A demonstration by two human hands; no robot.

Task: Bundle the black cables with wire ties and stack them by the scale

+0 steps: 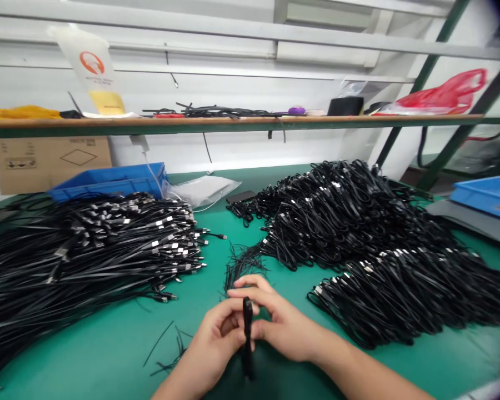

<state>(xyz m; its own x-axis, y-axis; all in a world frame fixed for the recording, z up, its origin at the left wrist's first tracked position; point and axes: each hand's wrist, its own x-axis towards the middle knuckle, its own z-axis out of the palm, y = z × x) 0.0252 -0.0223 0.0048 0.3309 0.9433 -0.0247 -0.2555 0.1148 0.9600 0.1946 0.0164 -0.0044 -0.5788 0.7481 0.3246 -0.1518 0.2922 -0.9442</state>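
Note:
Near the bottom centre, a folded black cable bundle (247,339) stands upright between my two hands. My left hand (219,341) pinches it from the left with curled fingers. From the right, my right hand (281,322) grips the same bundle between thumb and fingers, its upper fingers reaching over towards the left hand. Just beyond the hands lies a small heap of thin black ties (244,264) on the green table (120,339). More loose ties (173,353) lie left of my left hand.
Straight black cables (100,255) with metal plugs fill the left side. Folded cable bundles (337,216) are piled at the right, with a row of more bundles (400,289) nearer. A blue tray (112,180), a plastic bag (204,189) and a shelf (233,125) are behind.

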